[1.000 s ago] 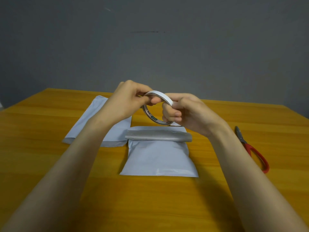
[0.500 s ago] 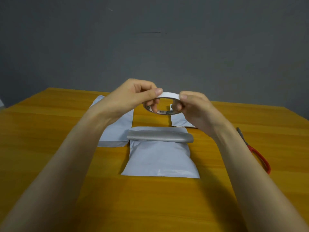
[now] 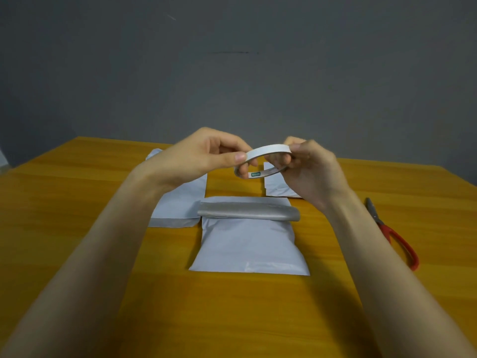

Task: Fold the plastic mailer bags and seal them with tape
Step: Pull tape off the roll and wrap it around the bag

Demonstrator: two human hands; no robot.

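A thin white roll of tape (image 3: 268, 150) is held in the air above the table between both hands. My left hand (image 3: 198, 156) pinches its left side with thumb and fingers. My right hand (image 3: 313, 169) grips its right side, fingers curled through the ring. Below them a white plastic mailer bag (image 3: 249, 244) lies on the table, its grey top flap (image 3: 247, 212) rolled over toward me. Another flat white mailer (image 3: 178, 202) lies to its left, partly under my left forearm. A third mailer (image 3: 275, 186) shows behind my right hand.
Red-handled scissors (image 3: 392, 233) lie on the wooden table (image 3: 77, 202) to the right of my right forearm. A grey wall stands behind the table's far edge.
The tape roll has been turned from upright to nearly flat and lifted slightly. Both hands shifted their grip on it and moved a little apart.
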